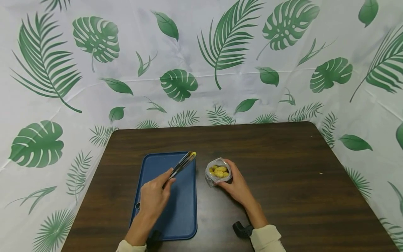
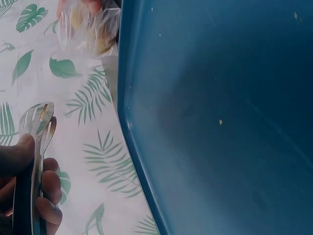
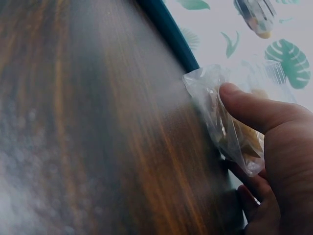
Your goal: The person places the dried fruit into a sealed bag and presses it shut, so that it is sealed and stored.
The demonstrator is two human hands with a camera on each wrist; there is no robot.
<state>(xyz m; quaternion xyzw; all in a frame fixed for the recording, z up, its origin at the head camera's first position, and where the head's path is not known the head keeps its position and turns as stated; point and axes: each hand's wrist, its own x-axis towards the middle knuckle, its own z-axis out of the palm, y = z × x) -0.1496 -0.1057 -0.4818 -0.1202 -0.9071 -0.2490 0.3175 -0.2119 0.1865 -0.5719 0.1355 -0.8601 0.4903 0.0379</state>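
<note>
My left hand (image 1: 155, 196) grips metal serving tongs (image 1: 181, 166) over the blue tray (image 1: 167, 210), their tips pointing up and right. A small yellow piece (image 1: 193, 154) shows at the tips; the right wrist view also has a yellowish bit at the tongs' end. To the right of the tray, my right hand (image 1: 237, 185) holds a clear plastic bag (image 1: 210, 180), thumb on one side and fingers round the other. Its mouth is open, and several yellow, oval pieces (image 1: 219, 171) lie inside. What they are exactly, I cannot tell.
Under everything is a dark wood-grain table (image 1: 299, 182). A few pale crumbs (image 2: 220, 122) dot the tray. A leaf-printed white cloth (image 1: 132, 101) hangs behind and beside the table. At my right wrist is a black strap device (image 1: 242, 230).
</note>
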